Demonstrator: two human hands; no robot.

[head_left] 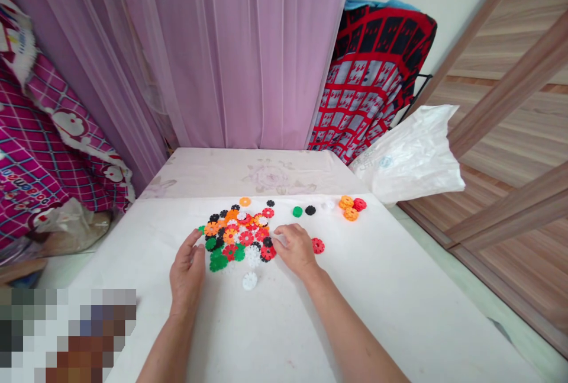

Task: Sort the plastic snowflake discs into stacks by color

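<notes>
Between the fingers of the two hands, a pile of notched plastic discs (246, 237) is lying on the white tablecloth (266, 335), mixing red, orange, green, black and white. The left hand (189, 267) is hovering or resting at the pile's left edge, its fingers loosely curving, thumb apart and grasping nothing visible, with a green disc (201, 229) sitting by the fingertips. The right hand (297, 248) is bending its fingers at the opposite edge, thumb and forefinger parting; whether the thumb is touching the black disc (267, 242) beside it is hard to tell. A white disc (249, 280) is lying nearer the wearer than either hand's fingertips. Right of the right fingers, a red disc (318, 245) is resting, and beyond them orange discs (351, 213) are sitting clustered.
</notes>
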